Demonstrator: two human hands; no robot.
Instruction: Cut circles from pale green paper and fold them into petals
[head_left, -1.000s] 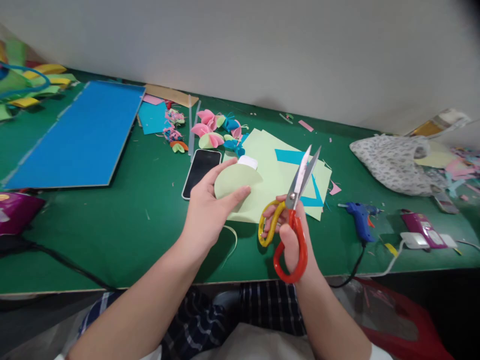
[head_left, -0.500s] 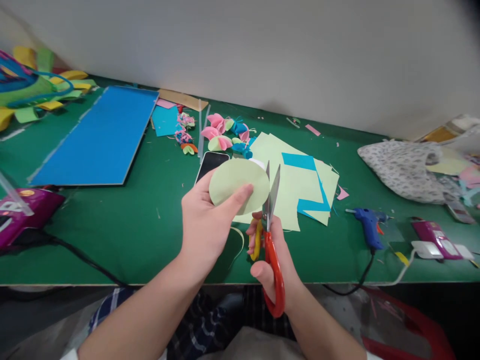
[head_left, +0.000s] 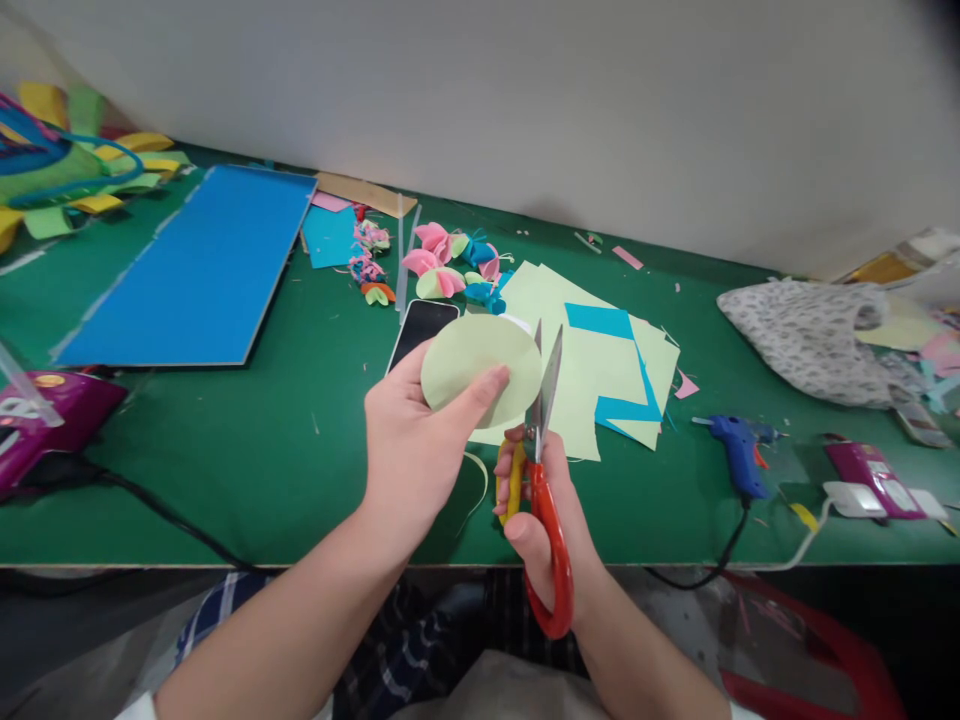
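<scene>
Between the thumb and fingers of my left hand (head_left: 420,440) is a pale green paper oval (head_left: 465,355), its thumb flat on the front. My right hand (head_left: 555,500) grips scissors (head_left: 553,530) with one red and one yellow handle. Their blades point up and stand slightly apart, close by the oval's right edge. Behind the scissors lie pale green paper sheets (head_left: 581,400) with blue paper pieces (head_left: 600,321) on top. A thin curled paper strip (head_left: 476,485) rests on the table below the oval. Partly covered by my left hand and the oval is a phone (head_left: 421,332).
A large blue board (head_left: 195,270) lies at left, near a magenta device (head_left: 60,425) with a black cable. Paper flowers (head_left: 439,262) sit at the back. To the right are a blue glue gun (head_left: 739,455), a patterned cloth bag (head_left: 806,340) and another magenta device (head_left: 874,480).
The scissor blades are opened slightly wider. Both hands and the oval have shifted a few pixels to the right; the rest of the table looks the same.
</scene>
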